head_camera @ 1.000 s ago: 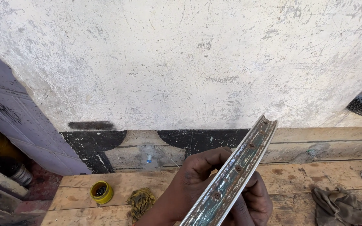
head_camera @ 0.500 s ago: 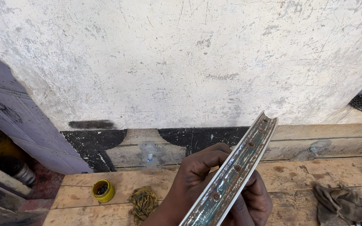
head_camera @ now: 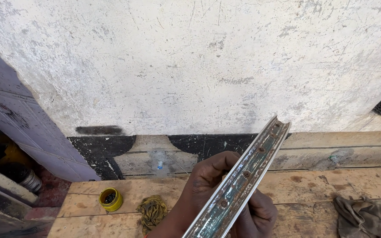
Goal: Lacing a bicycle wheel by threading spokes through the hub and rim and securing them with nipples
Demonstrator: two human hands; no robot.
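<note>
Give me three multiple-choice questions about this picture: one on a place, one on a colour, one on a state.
1. Where does the small round tin lie?
A. on the wooden planks, left of the hands
B. on the wall
C. inside the rim

2. What colour is that tin?
A. red
B. yellow
C. blue

3. How is the metal rim held?
A. lying flat on the planks
B. hanging on the wall
C. tilted, in both hands

Answers: 1 A, it sits on the planks beside a rag. 2 B, its wall is yellow. 3 C, the left hand and right hand clasp it.
</note>
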